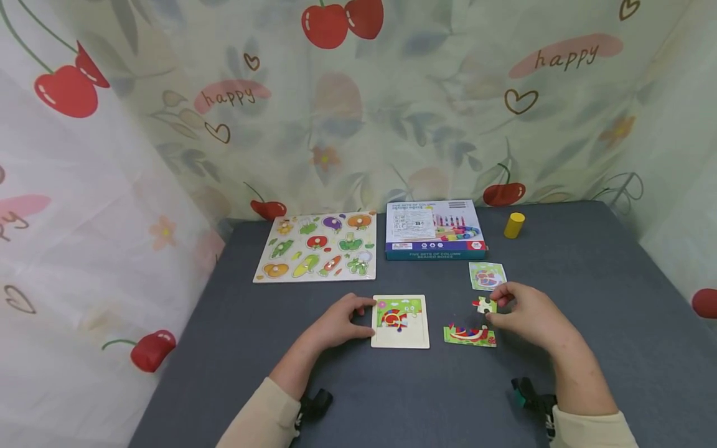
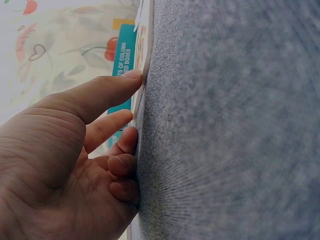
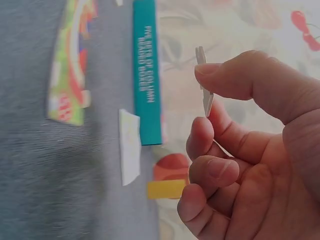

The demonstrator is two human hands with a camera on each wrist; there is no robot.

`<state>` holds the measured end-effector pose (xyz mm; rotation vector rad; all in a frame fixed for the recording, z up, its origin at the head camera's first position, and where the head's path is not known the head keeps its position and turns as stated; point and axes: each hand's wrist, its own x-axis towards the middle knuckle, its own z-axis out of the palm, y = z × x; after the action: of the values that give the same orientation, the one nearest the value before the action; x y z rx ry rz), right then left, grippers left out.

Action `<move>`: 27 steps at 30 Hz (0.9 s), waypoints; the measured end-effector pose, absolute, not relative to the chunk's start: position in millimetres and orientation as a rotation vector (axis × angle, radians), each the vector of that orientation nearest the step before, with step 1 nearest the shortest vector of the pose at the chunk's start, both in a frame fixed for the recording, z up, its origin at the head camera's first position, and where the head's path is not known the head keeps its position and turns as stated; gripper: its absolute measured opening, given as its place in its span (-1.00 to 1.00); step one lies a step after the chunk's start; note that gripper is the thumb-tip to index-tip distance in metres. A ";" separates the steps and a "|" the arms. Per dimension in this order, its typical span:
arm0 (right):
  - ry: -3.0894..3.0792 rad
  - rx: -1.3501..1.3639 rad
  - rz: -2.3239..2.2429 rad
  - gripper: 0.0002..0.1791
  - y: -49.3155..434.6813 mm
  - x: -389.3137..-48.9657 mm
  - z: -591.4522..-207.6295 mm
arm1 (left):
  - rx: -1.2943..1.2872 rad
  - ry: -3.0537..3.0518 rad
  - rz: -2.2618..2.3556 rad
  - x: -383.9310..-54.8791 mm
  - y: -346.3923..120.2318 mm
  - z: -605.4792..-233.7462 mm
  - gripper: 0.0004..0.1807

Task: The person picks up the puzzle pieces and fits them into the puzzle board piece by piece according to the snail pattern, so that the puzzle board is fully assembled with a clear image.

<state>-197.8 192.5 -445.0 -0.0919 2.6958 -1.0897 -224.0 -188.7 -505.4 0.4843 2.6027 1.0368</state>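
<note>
Puzzle frame (image 1: 426,322), left hand (image 1: 340,320) spread at edge, right hand (image 1: 529,314) pinching piece (image 1: 485,306), gap between

Bordered in cream around green and red on the jigsaw tray (image 1: 400,339); banded red, white and blue over green on the puzzle strip (image 1: 470,338) right of the tray; plain yellow on the cylinder (image 1: 514,226) beyond it.

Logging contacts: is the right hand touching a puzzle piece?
Touching. The right wrist view shows the right hand pinching the puzzle piece between thumb and finger.
</note>
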 end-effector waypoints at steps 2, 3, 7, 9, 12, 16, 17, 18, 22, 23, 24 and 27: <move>2.708 -0.101 -1.110 -0.51 191.6 -196.6 -439.1 | 0.484 2.605 1.034 -224.1 -188.5 -505.4 -0.36; 2.711 -0.105 -1.119 -0.51 191.0 -196.0 -436.2 | 0.484 2.607 1.032 -224.1 -188.4 -505.2 -0.36; 2.712 -0.122 -1.155 -0.51 187.2 -193.9 -425.6 | 0.481 2.613 1.026 -223.5 -188.1 -504.4 -0.36; 2.713 -0.131 -1.173 -0.50 184.6 -192.7 -420.9 | 0.481 2.615 1.027 -223.1 -188.0 -503.9 -0.36; 2.723 -0.148 -1.192 -0.51 179.4 -191.0 -414.8 | 0.485 2.615 1.025 -222.9 -188.1 -503.7 -0.36; 2.748 -0.173 -1.200 -0.52 172.8 -190.1 -406.0 | 0.489 2.614 1.024 -223.5 -188.6 -504.0 -0.36; 2.752 -0.180 -1.202 -0.52 171.1 -190.1 -404.0 | 0.488 2.614 1.024 -223.7 -188.8 -504.1 -0.36; 2.756 -0.188 -1.203 -0.52 169.3 -190.5 -402.2 | 0.488 2.613 1.024 -223.9 -188.9 -504.2 -0.36; 2.751 -0.214 -1.210 -0.54 162.0 -193.5 -397.4 | 0.491 2.612 1.028 -224.1 -189.2 -504.4 -0.36; 2.751 -0.221 -1.211 -0.54 160.2 -194.5 -396.9 | 0.492 2.612 1.028 -224.1 -189.1 -504.4 -0.36; 2.749 -0.226 -1.212 -0.55 158.3 -195.5 -396.5 | 0.494 2.611 1.030 -224.0 -189.0 -504.3 -0.36; 2.745 -0.250 -1.227 -0.56 152.8 -198.3 -396.3 | 0.499 2.611 1.031 -223.6 -188.9 -503.8 -0.36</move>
<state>-198.3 152.8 -396.3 -0.2500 2.7453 -1.2265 -223.6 -188.9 -503.8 0.4991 2.6106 1.0306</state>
